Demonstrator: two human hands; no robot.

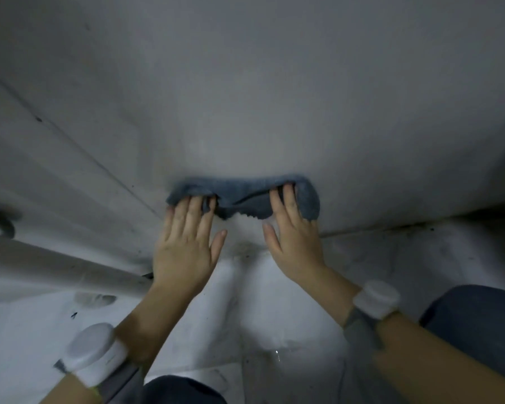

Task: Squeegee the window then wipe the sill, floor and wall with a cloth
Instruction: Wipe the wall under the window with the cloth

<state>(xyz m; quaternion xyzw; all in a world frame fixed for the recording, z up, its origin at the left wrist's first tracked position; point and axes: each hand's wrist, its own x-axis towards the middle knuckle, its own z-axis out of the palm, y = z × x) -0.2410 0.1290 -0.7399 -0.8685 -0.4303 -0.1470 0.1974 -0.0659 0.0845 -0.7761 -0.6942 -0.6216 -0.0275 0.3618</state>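
At the centre of the frame, the left hand (187, 243) and right hand (296, 240) press a bunched blue cloth (245, 192) with straight fingers against the grey wall (245, 97), just above the pale, smudged floor (391, 258).

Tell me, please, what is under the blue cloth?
The cloth lies against the grey wall, pressed by the left hand and right hand. The wall patch beneath is covered, unseen.

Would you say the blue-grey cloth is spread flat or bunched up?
Bunched up: the blue-grey cloth forms a creased band, folds showing between left hand and right hand.
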